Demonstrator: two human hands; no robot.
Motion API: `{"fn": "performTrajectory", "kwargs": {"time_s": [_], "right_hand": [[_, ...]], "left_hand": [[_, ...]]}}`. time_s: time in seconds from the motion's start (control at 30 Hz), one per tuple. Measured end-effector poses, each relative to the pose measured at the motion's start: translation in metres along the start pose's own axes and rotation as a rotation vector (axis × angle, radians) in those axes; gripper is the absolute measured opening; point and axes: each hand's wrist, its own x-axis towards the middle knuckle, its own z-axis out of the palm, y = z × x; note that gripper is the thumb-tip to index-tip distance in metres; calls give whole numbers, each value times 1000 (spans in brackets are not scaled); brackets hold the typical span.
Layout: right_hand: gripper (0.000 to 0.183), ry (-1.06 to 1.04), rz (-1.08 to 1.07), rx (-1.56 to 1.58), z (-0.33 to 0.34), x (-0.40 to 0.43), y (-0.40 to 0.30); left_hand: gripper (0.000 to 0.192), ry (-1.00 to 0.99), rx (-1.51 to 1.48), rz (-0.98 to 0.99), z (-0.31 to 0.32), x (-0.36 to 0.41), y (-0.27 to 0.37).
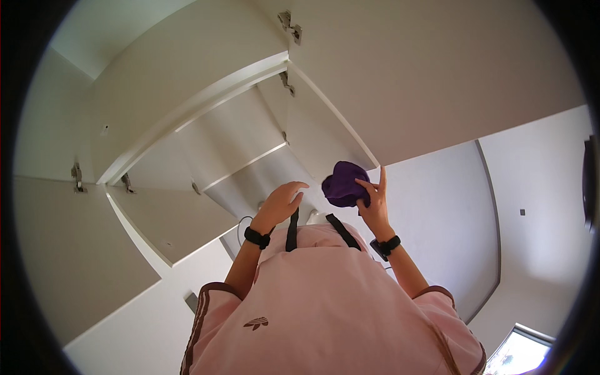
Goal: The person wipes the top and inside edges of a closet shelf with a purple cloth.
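Note:
A folded purple cloth [346,184] is pinched in my right hand [376,206], between the thumb and some of the fingers. One finger of that hand points up at the lower corner of a white cabinet door [445,84]; whether it touches the door I cannot tell. My left hand [280,205] is raised to the left of the cloth, with nothing in it and its thumb apart from the curved fingers. Before me the white cabinet [225,136] stands open. Both wrists wear black bands.
Another cabinet door [70,253] hangs open at the left, with metal hinges [78,179] along its edge. A metal hinge [290,28] also holds the right door near the top. A bright window or screen [520,351] is at the lower right, and a dark object [590,183] is at the right rim.

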Motion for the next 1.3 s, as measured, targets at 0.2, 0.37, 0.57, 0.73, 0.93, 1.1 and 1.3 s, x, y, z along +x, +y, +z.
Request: {"fn": "performTrajectory", "kwargs": {"time_s": [0.2, 0.37, 0.57, 0.73, 0.93, 1.1, 1.3], "right_hand": [[47, -92, -42, 74, -9, 5, 28], [47, -103, -115, 85, -14, 2, 23], [48, -317, -212, 241, -14, -8, -3], [57, -480, -369, 308, -11, 6, -37], [60, -419, -666, 310, 22, 50, -94], [67, -509, -779, 118, 89, 67, -87], [64, -438, -819, 112, 113, 96, -90]], "left_hand": [[31, 89, 60, 67, 51, -23, 4], [51, 148, 59, 74, 81, -32, 19], [88, 219, 45, 86, 92, -26, 43], [79, 317, -304, 20, 80, -33, 43], [66, 707, 58, 54, 18, -37, 41], [66, 701, -228, -18, -23, -30, -9], [65, 486, -137, 1, -73, -26, -37]]}}
